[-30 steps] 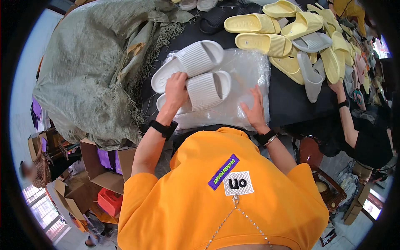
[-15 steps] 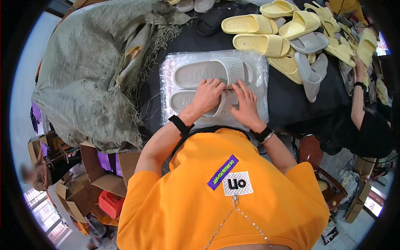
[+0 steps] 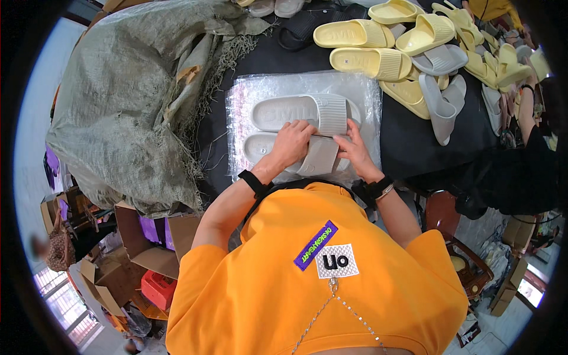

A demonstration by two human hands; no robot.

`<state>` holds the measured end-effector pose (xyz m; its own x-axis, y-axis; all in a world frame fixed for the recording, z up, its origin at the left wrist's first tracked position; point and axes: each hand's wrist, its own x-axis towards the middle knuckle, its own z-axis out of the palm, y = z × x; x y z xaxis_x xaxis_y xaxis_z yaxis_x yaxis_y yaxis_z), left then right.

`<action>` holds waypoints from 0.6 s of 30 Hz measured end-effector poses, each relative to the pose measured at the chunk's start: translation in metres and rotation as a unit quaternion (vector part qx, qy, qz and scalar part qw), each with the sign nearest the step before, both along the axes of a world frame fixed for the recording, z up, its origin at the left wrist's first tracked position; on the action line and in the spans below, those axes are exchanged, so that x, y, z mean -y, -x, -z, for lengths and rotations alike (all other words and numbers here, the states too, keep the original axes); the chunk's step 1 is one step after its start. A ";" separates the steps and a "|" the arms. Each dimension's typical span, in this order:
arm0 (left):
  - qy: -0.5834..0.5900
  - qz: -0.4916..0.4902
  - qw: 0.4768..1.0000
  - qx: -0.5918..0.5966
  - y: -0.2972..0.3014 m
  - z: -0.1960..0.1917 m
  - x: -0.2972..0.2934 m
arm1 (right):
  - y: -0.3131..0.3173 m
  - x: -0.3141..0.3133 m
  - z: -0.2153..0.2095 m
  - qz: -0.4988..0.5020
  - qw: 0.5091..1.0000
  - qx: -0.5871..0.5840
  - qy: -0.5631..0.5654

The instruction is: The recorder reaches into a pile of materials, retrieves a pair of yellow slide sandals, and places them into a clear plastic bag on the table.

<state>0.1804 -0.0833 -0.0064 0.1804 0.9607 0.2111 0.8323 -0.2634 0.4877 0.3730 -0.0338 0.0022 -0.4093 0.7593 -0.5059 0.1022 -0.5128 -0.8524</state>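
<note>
Two grey slide sandals lie side by side on a stack of clear plastic bags (image 3: 364,83), their straps to the right. The far grey sandal (image 3: 284,111) rests flat; the near grey sandal (image 3: 258,144) is partly covered by my hands, its strap turned up toward me. My left hand (image 3: 291,144) has its fingers curled over the inner edges of the sandals, beside the straps. With thumb and fingers bent, my right hand (image 3: 358,152) grips the strap end of the near sandal. Its fingertips lie close to the far sandal's strap.
Yellow slides (image 3: 371,63) and grey slides (image 3: 439,106) are heaped at the back right of the dark table (image 3: 414,151). A large grey-green woven sack (image 3: 127,100) covers the left side. Another person's arm (image 3: 526,109) reaches in at the right. Cardboard boxes (image 3: 145,251) stand at lower left.
The far sandal has shifted slightly toward me, and the near sandal's strap has tipped up. My right hand has moved slightly nearer. The other person's arm has moved right.
</note>
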 end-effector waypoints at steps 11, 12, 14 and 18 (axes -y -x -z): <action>-0.075 -0.120 0.979 0.149 0.037 -0.003 -0.008 | -0.031 -0.036 -0.006 0.178 0.972 -0.138 -0.067; -0.081 -0.163 0.976 0.120 0.045 0.005 -0.007 | -0.043 -0.043 0.000 0.199 0.967 -0.127 -0.099; -0.026 -0.209 0.977 0.028 0.057 0.019 0.000 | -0.059 -0.052 -0.009 0.236 0.954 -0.142 -0.116; 0.026 -0.162 0.985 -0.054 0.048 0.042 0.019 | -0.095 -0.071 -0.034 0.326 0.914 -0.169 -0.172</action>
<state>0.1323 -0.1021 -0.0480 -0.1189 0.9806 0.1562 0.9167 0.0479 0.3968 0.4677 0.0367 0.0360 0.0975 0.9879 -0.1204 -0.4291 -0.0674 -0.9007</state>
